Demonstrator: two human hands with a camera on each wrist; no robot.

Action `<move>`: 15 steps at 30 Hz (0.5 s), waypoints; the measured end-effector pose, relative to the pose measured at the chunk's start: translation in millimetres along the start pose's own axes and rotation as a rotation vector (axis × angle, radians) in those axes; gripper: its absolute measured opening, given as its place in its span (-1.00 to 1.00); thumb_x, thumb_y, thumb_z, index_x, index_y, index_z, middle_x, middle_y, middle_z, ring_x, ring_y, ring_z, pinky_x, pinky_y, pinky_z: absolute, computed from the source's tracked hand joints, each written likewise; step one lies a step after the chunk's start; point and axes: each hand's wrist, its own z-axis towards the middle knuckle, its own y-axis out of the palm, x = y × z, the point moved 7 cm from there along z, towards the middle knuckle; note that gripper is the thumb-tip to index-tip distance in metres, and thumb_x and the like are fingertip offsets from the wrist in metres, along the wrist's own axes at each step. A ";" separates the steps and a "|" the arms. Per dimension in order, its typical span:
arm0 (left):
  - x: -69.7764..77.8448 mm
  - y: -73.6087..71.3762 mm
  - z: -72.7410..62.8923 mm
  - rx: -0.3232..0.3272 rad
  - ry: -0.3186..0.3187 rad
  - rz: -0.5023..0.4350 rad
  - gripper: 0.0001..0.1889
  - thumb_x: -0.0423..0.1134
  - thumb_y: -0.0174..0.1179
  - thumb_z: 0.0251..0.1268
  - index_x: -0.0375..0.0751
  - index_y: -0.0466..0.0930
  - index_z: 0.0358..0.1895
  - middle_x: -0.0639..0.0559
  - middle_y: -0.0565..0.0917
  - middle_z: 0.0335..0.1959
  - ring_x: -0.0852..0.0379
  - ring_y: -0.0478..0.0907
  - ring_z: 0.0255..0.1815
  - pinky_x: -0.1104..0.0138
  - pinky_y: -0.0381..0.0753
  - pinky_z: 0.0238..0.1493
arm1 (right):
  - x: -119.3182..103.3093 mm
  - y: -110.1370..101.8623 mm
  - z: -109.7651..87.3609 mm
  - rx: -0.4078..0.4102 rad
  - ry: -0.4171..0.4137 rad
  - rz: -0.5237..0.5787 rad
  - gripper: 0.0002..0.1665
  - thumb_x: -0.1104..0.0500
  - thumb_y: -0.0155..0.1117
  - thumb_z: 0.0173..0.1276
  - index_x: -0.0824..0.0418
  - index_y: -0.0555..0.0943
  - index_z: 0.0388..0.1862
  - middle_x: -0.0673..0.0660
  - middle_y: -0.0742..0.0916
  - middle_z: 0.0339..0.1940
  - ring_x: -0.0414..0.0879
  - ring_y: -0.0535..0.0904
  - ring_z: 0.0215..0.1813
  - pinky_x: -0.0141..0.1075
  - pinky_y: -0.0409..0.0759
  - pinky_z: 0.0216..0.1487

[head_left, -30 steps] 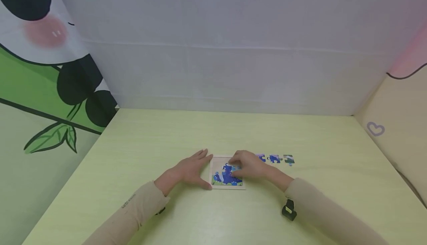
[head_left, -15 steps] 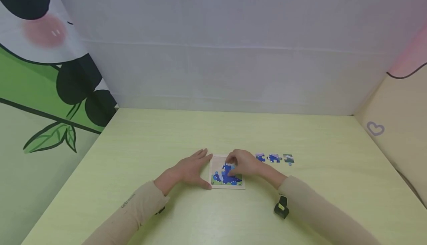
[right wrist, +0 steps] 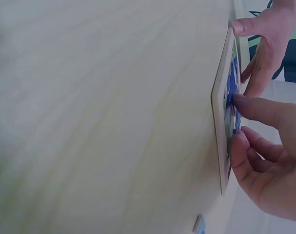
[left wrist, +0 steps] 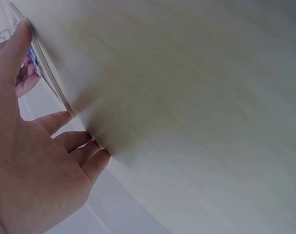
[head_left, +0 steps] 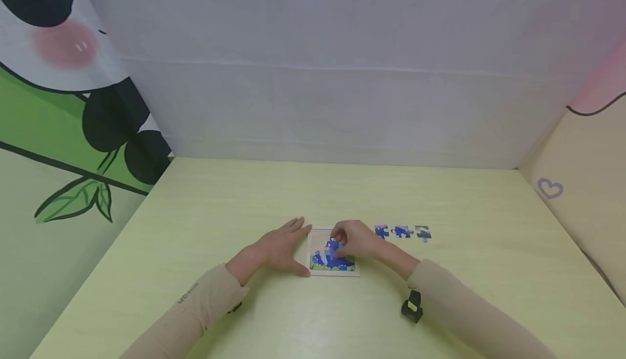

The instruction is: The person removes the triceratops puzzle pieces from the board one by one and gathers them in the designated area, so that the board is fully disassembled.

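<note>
A square wooden puzzle board [head_left: 337, 274] with a pale rim lies on the table, partly filled with blue dinosaur pieces [head_left: 336, 263]. My left hand [head_left: 276, 247] is spread at the board's left side, thumb at the near corner and index finger at the far corner. Its other fingertips rest on the table in the left wrist view. Over the right half of the board, my right hand [head_left: 361, 239] pinches a blue jigsaw piece [right wrist: 237, 119] between thumb and fingers, low against the picture. The hand covers the board's upper right part in the head view.
Three loose jigsaw pieces lie in a row right of the board: a left one [head_left: 381, 231], a middle one [head_left: 402, 232] and a right one [head_left: 423, 232]. A pale wall [head_left: 342, 114] stands along the table's back edge, with printed panels at both sides.
My right hand has shifted slightly left over the board and then nearly stopped, uncovering more of the nearest loose piece. The left hand and the board have stayed in place.
</note>
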 end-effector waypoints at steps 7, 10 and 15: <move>0.3 -0.3 0.2 0.004 0.009 -0.001 0.07 0.27 0.31 -0.19 -0.15 0.03 0.41 -0.16 -0.05 0.44 -0.09 -0.16 0.44 0.02 0.15 0.30 | -1.0 -0.3 -0.7 -0.024 -0.030 -0.011 -0.62 0.28 0.45 -0.05 0.31 0.57 -0.20 0.00 0.59 -0.41 -0.18 0.47 -0.32 -0.43 0.50 -0.26; 0.2 0.0 0.1 0.001 0.011 0.004 0.07 0.28 0.30 -0.18 -0.14 0.03 0.41 -0.15 -0.06 0.44 -0.09 -0.17 0.44 0.03 0.14 0.30 | -1.6 -0.8 -1.3 -0.035 -0.034 -0.014 -0.61 0.29 0.45 -0.03 0.32 0.57 -0.18 0.01 0.60 -0.40 -0.18 0.47 -0.32 -0.44 0.50 -0.25; 1.0 -0.8 -1.1 0.003 0.017 -0.003 0.07 0.27 0.31 -0.18 -0.16 0.04 0.41 -0.17 -0.05 0.44 -0.09 -0.16 0.44 0.04 0.14 0.31 | -5.0 -1.7 -2.9 -0.036 -0.067 -0.029 -0.61 0.29 0.44 -0.02 0.34 0.58 -0.17 0.02 0.61 -0.39 -0.17 0.48 -0.32 -0.44 0.51 -0.27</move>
